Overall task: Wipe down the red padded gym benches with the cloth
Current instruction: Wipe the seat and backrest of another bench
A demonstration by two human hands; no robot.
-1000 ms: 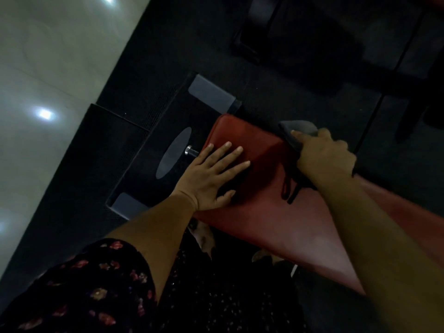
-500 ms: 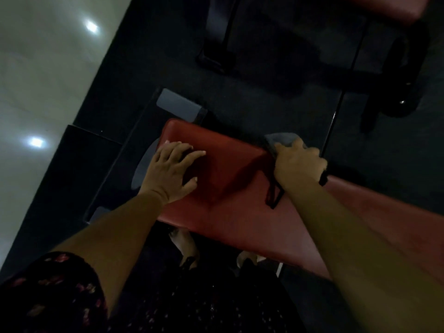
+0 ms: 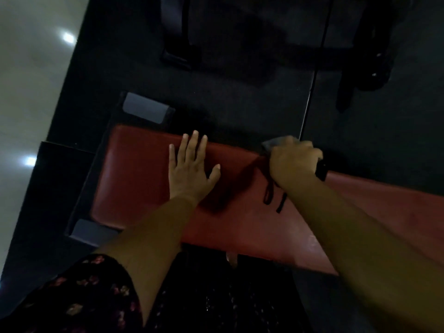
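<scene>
Wiping at the far edge, with a loose strap in the way

Working from the red padded surface (image 3: 149, 179) as landmark: the left hand (image 3: 189, 173) lies flat on it, fingers straight and spread. The right hand (image 3: 292, 162) is curled round the grey cloth (image 3: 275, 143) at the pad's far edge. A dark strap (image 3: 271, 195) hangs from that fist onto the pad. It could likely snag or drag. So close to the edge, the cloth may slide off and leave the near part unwiped.
</scene>
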